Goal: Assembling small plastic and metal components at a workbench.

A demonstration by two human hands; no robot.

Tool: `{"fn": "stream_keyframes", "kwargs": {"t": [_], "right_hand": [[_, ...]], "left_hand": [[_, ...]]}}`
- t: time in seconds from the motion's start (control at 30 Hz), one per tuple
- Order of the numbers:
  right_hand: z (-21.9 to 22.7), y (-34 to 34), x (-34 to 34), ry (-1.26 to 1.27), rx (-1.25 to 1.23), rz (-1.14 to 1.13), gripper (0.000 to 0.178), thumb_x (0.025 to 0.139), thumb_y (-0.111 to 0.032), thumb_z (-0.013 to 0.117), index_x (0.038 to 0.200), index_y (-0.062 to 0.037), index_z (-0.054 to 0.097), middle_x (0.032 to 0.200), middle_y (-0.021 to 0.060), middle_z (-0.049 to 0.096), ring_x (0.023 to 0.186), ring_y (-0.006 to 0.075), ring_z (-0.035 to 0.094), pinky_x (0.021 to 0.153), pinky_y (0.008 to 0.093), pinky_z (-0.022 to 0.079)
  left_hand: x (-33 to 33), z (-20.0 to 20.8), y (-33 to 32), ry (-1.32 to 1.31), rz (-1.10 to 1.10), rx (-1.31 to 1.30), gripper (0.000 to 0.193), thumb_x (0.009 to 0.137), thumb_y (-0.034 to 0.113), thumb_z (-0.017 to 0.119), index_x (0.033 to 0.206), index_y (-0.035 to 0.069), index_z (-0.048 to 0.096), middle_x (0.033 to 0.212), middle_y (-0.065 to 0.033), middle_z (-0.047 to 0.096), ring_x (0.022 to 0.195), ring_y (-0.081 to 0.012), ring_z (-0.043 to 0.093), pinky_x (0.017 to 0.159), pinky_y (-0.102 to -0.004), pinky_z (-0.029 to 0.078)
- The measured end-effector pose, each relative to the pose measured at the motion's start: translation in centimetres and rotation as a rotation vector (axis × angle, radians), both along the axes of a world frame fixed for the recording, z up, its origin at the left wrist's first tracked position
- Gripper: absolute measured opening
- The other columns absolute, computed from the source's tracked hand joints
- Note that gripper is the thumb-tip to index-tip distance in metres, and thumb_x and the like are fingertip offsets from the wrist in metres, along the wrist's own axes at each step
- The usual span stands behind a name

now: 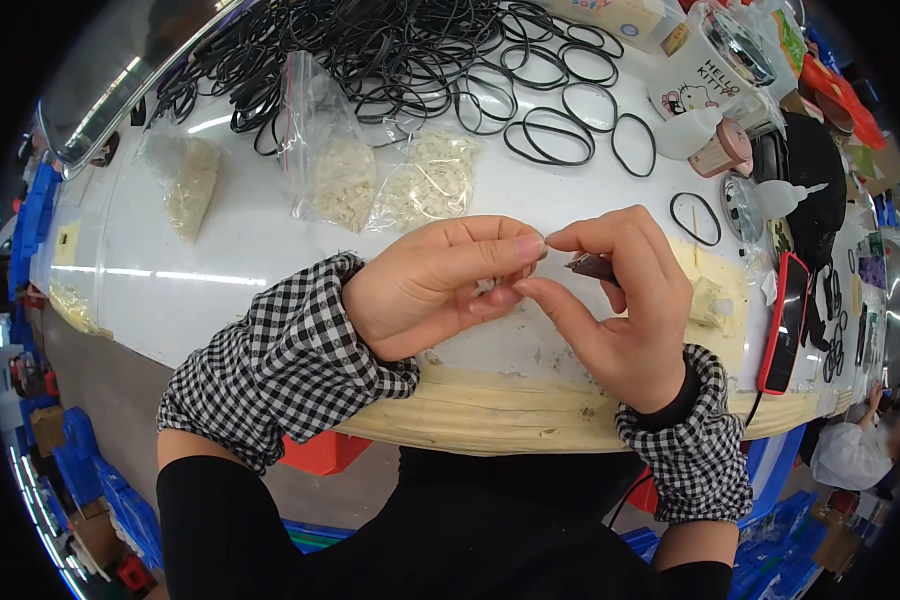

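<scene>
Over desk (245, 250), L hand (425, 280) is pinched, contents unclear; dark tool (594, 267) is held in R hand (635, 300), thumb/index parted; wrists best steadied.

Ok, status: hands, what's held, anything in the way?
Left hand pinched shut, contents unclear. Right hand curled around small metal tool. Filled clear plastic bags just beyond, not blocking.

Hands together, fingertips nearly meeting

The left hand (420, 282) lays its thumb over curled fingers. Just right of it, the right hand (645, 325) bends inward, index and thumb tips parted. Both forearms (270, 355) slant up from below the hands.
</scene>
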State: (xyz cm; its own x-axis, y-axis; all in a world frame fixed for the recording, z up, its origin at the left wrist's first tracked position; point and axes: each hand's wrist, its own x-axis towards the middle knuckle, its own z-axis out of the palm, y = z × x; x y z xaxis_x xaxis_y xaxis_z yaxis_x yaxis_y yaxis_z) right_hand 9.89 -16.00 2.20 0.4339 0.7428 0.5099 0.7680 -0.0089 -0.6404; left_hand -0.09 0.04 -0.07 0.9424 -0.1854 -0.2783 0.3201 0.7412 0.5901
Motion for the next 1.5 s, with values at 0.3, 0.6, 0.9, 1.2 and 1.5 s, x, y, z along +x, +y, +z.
{"fn": "stream_keyframes", "kwargs": {"t": [0.3, 0.6, 0.9, 1.2, 1.5], "right_hand": [[-0.5, 0.0, 0.1, -0.122, 0.044, -0.020, 0.033, 0.064, 0.005, 0.070, 0.097, -0.0024, 0.067, 0.078, 0.0062, 0.058, 0.061, 0.0168, 0.061, 0.050, 0.0255, 0.048], [-0.6, 0.0, 0.2, -0.143, -0.064, -0.039, 0.027, 0.072, -0.014, 0.074, 0.096, -0.0055, 0.064, 0.073, 0.0043, 0.058, 0.056, 0.0162, 0.056, 0.047, 0.0270, 0.044], [-0.9, -0.1, 0.1, -0.140, -0.192, -0.092, 0.031, 0.080, -0.033, 0.069, 0.077, -0.0066, 0.053, 0.067, 0.0055, 0.056, 0.054, 0.0217, 0.055, 0.045, 0.0310, 0.041], [-0.4, -0.2, 0.0, -0.123, -0.217, -0.086, 0.031, 0.081, -0.032, 0.068, 0.075, -0.0067, 0.052, 0.063, 0.0051, 0.055, 0.052, 0.0228, 0.055, 0.045, 0.0317, 0.041], [-0.2, -0.4, 0.0, -0.112, -0.291, -0.067, 0.034, 0.083, -0.035, 0.066, 0.069, -0.0073, 0.050, 0.058, 0.0043, 0.051, 0.048, 0.0217, 0.051, 0.043, 0.0325, 0.038]], "left_hand": [[-0.2, 0.4, -0.3, 0.009, 0.042, 0.130, 0.024, 0.097, 0.023, 0.050, 0.102, 0.002, 0.057, 0.079, 0.0030, 0.050, 0.068, -0.0032, 0.038, 0.061, -0.0166, 0.035], [-0.3, 0.1, 0.1, 0.010, 0.107, 0.057, 0.017, 0.094, 0.021, 0.056, 0.093, 0.004, 0.059, 0.075, 0.0050, 0.048, 0.063, -0.0039, 0.039, 0.057, -0.0161, 0.034], [-0.3, -0.1, 0.1, -0.094, 0.030, 0.038, 0.016, 0.097, 0.019, 0.048, 0.095, 0.004, 0.053, 0.083, 0.0017, 0.048, 0.069, -0.0061, 0.037, 0.065, -0.0186, 0.034], [-0.3, -0.3, 0.1, -0.114, 0.027, 0.036, 0.016, 0.097, 0.020, 0.048, 0.096, 0.005, 0.052, 0.083, 0.0023, 0.049, 0.069, -0.0059, 0.037, 0.066, -0.0187, 0.034], [-0.4, -0.2, 0.1, -0.116, 0.007, 0.065, 0.014, 0.097, 0.018, 0.049, 0.095, 0.005, 0.053, 0.082, 0.0025, 0.048, 0.069, -0.0054, 0.037, 0.066, -0.0181, 0.035]]}}
